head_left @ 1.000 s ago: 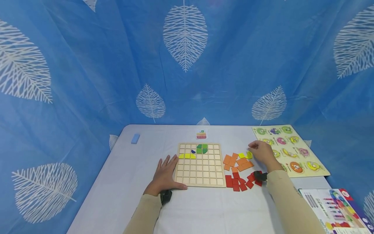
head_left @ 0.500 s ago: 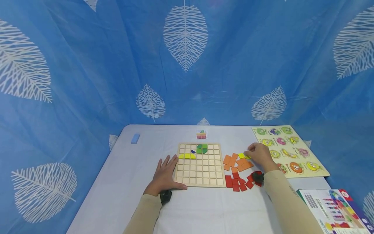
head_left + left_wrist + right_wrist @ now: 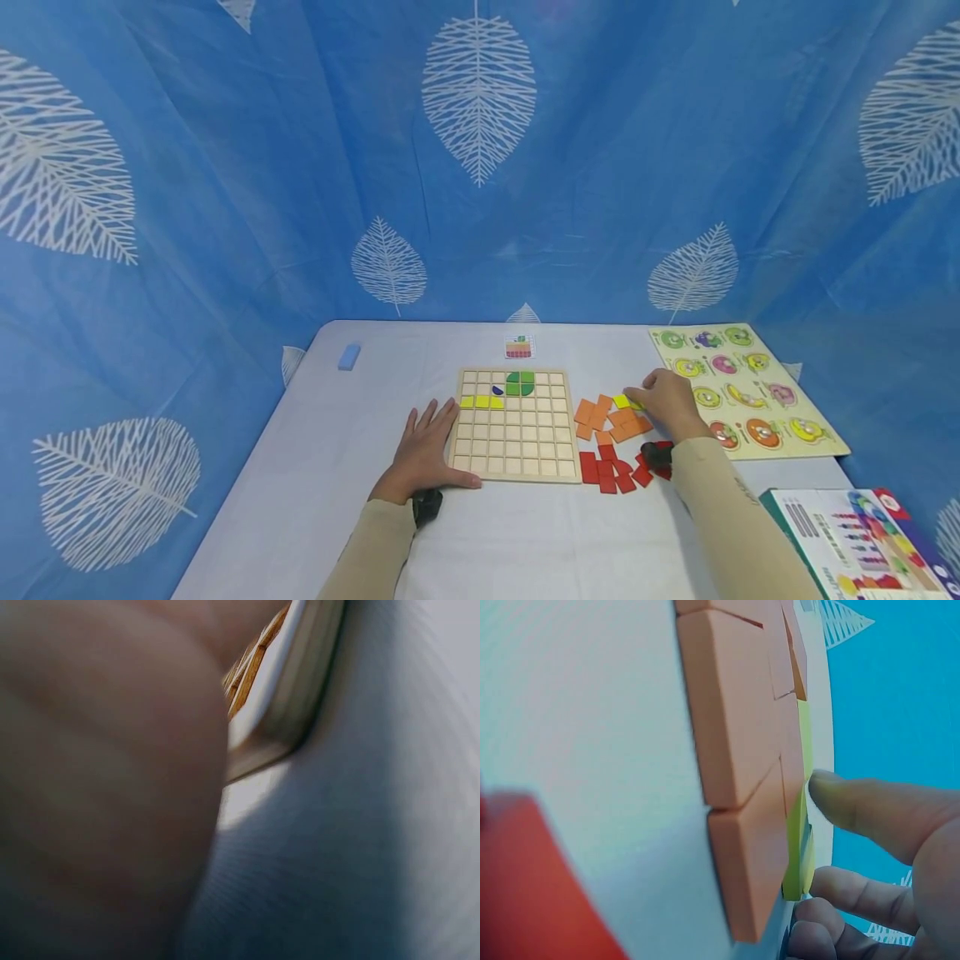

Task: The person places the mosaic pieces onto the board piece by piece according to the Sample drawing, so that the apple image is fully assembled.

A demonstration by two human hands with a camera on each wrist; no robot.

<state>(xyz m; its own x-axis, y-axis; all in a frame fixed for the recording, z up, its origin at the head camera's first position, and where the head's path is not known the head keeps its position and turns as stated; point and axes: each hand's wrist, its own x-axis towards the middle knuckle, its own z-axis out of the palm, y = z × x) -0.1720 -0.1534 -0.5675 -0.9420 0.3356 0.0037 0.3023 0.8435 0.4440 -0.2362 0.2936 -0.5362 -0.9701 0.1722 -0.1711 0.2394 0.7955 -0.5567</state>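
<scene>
The left hand (image 3: 427,452) is resting beside the board (image 3: 527,433), fingers apart; the right hand (image 3: 670,402) is touching yellow pieces (image 3: 620,401) right of the board, grip clamped or not, I cannot tell

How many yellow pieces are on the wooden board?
3, in one row of the wooden board, starting at its left edge: left piece, middle piece, right piece. Other yellow pieces lie off it, near the right hand, which may hide some.
</scene>
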